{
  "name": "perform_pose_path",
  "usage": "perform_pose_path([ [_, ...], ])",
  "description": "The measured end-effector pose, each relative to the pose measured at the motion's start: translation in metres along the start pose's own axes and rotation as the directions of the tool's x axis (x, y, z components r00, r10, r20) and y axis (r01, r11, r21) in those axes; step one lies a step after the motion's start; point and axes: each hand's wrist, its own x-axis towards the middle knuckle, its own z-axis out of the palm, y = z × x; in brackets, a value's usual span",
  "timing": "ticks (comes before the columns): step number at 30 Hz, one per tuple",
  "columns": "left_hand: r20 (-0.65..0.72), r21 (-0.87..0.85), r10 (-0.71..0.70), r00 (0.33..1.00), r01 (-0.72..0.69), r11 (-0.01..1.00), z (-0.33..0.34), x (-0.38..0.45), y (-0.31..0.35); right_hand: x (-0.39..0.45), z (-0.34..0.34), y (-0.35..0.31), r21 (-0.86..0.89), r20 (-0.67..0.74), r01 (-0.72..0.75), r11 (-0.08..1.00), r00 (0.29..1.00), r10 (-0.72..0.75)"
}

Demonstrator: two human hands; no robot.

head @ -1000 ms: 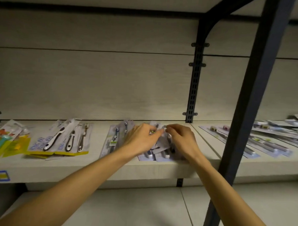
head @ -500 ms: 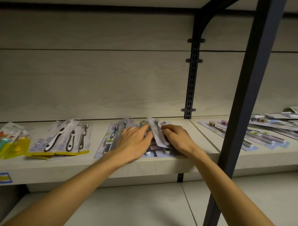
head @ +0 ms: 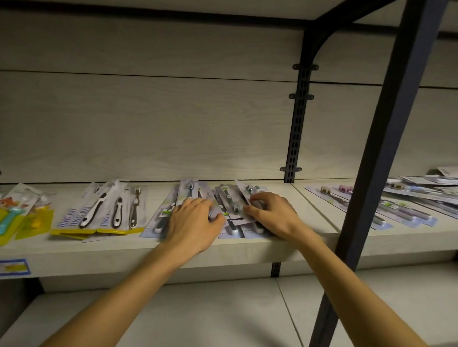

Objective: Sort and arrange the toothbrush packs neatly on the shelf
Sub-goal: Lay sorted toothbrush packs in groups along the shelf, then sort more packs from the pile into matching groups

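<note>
Both hands work the middle pile of pale blue toothbrush packs (head: pixel 229 207) on the shelf (head: pixel 166 252).

The step in hand looks like squaring up that overlapping pile: the left hand (head: pixel 191 224) lies flat on its left side with relaxed fingers pressing down, while the right hand (head: pixel 270 214) has its fingers curled over the edge of an upper pack on the right side. The next move probably calls for sliding the fanned packs into line and level with the shelf's front edge, without disturbing the yellow-backed packs (head: pixel 103 212) just beside them. How many packs lie in the pile cannot be counted, since the hands cover much of it; the right thumb is hidden, so the firmness of that hold is uncertain. A dark post (head: pixel 374 179) cuts across the packs on the right (head: pixel 405 204).
</note>
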Motion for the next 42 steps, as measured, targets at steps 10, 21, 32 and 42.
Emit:
perform_pose_path([
  [10, -0.131, -0.056, -0.015, 0.991, 0.008, 0.998, -0.016, -0.017, 0.018, -0.023, -0.014, -0.007, -0.048, -0.121, 0.113, 0.992, 0.986, -0.118],
  [21, -0.326, -0.119, 0.021, 0.945, -0.063, 0.991, -0.015, -0.087, 0.167, -0.148, -0.129, 0.064, -0.264, -0.272, 0.38, 0.887, 0.853, -0.446],
  [32, -0.108, -0.01, 0.374, 0.921, -0.378, 0.926, 0.058, -0.102, 0.363, -0.219, -0.251, 0.216, -0.243, -0.332, 0.12, 0.963, 0.922, -0.199],
  [42, -0.055, -0.048, 0.379, 0.924, -0.381, 0.923, 0.117, -0.021, 0.453, -0.189, -0.285, 0.323, -0.215, -0.381, 0.021, 0.976, 0.919, -0.104],
])
